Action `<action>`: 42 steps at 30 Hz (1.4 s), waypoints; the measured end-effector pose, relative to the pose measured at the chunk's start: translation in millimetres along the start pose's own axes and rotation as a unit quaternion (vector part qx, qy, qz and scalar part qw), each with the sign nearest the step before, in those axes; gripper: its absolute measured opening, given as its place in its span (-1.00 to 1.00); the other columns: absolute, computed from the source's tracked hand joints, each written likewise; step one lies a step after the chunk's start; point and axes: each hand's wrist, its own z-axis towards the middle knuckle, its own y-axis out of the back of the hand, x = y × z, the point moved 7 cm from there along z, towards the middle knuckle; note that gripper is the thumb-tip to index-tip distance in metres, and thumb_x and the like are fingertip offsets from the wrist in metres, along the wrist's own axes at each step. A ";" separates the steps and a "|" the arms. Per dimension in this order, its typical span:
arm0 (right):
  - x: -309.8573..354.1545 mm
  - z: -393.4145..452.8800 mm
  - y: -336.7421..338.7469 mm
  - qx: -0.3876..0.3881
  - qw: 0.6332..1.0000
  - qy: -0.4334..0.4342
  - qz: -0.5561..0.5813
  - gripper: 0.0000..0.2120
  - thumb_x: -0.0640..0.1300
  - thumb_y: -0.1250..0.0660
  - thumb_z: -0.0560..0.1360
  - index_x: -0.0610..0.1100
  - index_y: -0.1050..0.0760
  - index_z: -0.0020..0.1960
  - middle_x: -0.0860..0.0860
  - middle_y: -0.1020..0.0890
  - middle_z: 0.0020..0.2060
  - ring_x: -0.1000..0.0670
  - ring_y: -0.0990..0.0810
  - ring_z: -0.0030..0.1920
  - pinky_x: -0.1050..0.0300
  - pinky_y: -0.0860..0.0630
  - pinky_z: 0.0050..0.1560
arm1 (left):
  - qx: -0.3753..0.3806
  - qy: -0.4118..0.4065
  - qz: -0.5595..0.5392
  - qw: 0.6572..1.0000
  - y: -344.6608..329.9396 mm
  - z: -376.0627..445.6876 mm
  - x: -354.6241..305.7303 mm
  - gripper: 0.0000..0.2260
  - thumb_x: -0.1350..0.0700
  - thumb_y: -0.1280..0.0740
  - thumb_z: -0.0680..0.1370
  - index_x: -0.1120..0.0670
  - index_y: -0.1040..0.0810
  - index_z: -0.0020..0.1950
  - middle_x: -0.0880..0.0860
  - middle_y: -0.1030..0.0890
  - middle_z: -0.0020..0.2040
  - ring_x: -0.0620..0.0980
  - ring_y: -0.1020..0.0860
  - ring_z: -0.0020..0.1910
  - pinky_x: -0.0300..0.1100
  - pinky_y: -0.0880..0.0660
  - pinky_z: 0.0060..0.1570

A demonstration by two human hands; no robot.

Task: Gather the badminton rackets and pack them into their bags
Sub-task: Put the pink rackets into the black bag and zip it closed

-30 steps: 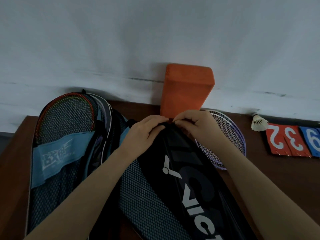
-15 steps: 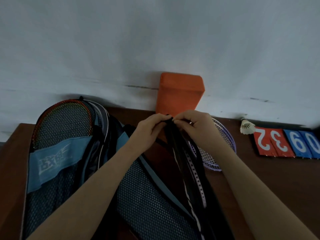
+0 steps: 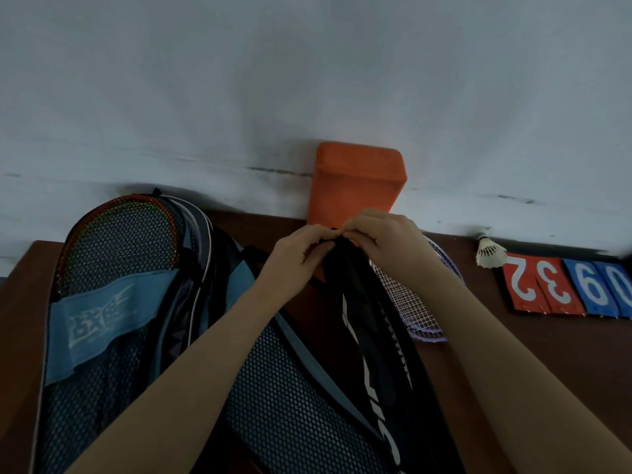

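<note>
Both bare forearms reach up from the bottom edge and converge at the far tip of a black racket bag (image 3: 372, 340), which stands tilted on its edge on the brown table (image 3: 554, 354). The left hand (image 3: 295, 260) has its fingers curled inward, with thumb and fingertips pinching the top of the bag from the left. The right hand (image 3: 386, 236) mirrors it, knuckles up and fingers bent down, pinching the same tip from the right, so the two hands almost touch. The bag's white lettering runs down its side toward the camera. Just to its right, partly under the right wrist, a purple-framed racket (image 3: 410, 302) lies flat on the table. Left of the black bag lies a blue mesh bag (image 3: 284, 398), and further left another blue mesh bag (image 3: 99, 319) holds a racket with an orange frame (image 3: 143, 201) showing at its top. An orange block (image 3: 355, 183) leans against the pale wall behind the hands. At the right, a shuttlecock (image 3: 489, 253) sits next to red and blue number cards (image 3: 567, 289).
</note>
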 end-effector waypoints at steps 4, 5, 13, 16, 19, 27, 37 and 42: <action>-4.5 -3.7 8.6 0.027 0.999 0.008 0.029 -0.84 -0.18 -0.25 0.48 -0.18 -0.60 -0.07 0.10 -0.53 -0.23 0.11 -0.49 -0.27 0.09 -0.51 -0.24 | 0.005 -0.053 0.049 0.997 -4.1 4.4 -1.4 -0.79 0.13 -0.23 0.57 0.04 -0.53 0.17 -0.12 -0.54 0.04 -0.18 -0.54 0.02 -0.24 -0.50 0.04; -4.2 -7.3 10.8 0.027 0.999 0.011 0.024 -0.85 -0.20 -0.26 0.47 -0.19 -0.61 -0.07 0.07 -0.55 -0.24 0.09 -0.50 -0.28 0.14 -0.49 -0.24 | 0.005 -0.061 0.056 0.997 -5.4 5.4 -1.7 -0.79 0.11 -0.22 0.58 0.05 -0.54 0.18 -0.12 -0.53 0.05 -0.18 -0.54 0.03 -0.23 -0.50 0.03; -6.1 -40.6 23.2 0.002 1.000 -0.003 0.007 -0.84 -0.21 -0.27 0.47 -0.23 -0.61 -0.08 -0.06 -0.64 -0.19 -0.04 -0.60 -0.24 0.08 -0.52 -0.21 | 0.015 -0.074 0.124 0.989 -24.7 6.3 -10.9 -0.75 -0.02 -0.12 0.57 -0.05 -0.48 0.19 -0.08 -0.57 0.11 -0.08 -0.57 -0.01 -0.16 -0.54 -0.08; -7.1 -50.2 26.1 -0.013 1.000 -0.007 0.002 -0.83 -0.23 -0.26 0.47 -0.23 -0.61 -0.07 -0.05 -0.65 -0.18 -0.04 -0.61 -0.20 0.03 -0.57 -0.17 | 0.011 -0.079 0.140 0.987 -31.5 3.5 -18.5 -0.71 -0.02 -0.10 0.57 -0.01 -0.51 0.19 -0.06 -0.58 0.11 -0.04 -0.58 -0.02 -0.09 -0.54 -0.05; -11.3 -55.5 32.0 -0.044 0.998 -0.027 0.023 -0.85 -0.25 -0.27 0.47 -0.23 -0.61 -0.07 -0.05 -0.65 -0.17 -0.01 -0.61 -0.19 0.07 -0.55 -0.14 | 0.007 -0.089 0.153 0.984 -31.1 5.5 -27.8 -0.70 -0.02 -0.12 0.58 0.03 -0.55 0.16 -0.04 -0.55 0.17 -0.04 -0.56 0.04 0.01 -0.54 -0.01; -12.2 -60.4 39.2 -0.074 0.994 -0.041 0.065 -0.86 -0.26 -0.28 0.47 -0.21 -0.61 -0.06 -0.04 -0.64 -0.19 0.01 -0.59 -0.18 0.13 -0.50 -0.13 | 0.066 -0.108 0.078 0.989 -35.3 4.9 -44.9 -0.71 -0.01 -0.17 0.55 0.07 -0.58 0.13 -0.05 -0.54 0.20 -0.11 -0.51 0.17 0.03 -0.47 0.17; -4.1 -69.0 34.9 -0.046 0.999 0.012 0.001 -0.76 -0.18 -0.17 0.49 -0.24 -0.59 -0.09 -0.04 -0.63 -0.19 0.00 -0.56 -0.23 0.17 -0.48 -0.20 | 0.007 -0.152 0.140 0.978 -35.3 -1.0 -45.7 -0.82 0.01 -0.18 0.57 -0.03 -0.53 0.09 -0.09 -0.59 0.14 -0.08 -0.61 -0.02 -0.05 -0.59 -0.22; -15.8 -68.2 34.1 -0.067 0.996 -0.045 0.038 -0.83 -0.21 -0.24 0.49 -0.22 -0.60 -0.08 -0.05 -0.63 -0.17 -0.03 -0.59 -0.17 0.05 -0.54 -0.14 | 0.018 -0.126 0.139 0.982 -36.5 1.0 -44.6 -0.77 0.01 -0.20 0.56 0.03 -0.58 0.09 -0.10 -0.57 0.16 -0.16 -0.57 0.03 -0.08 -0.58 -0.10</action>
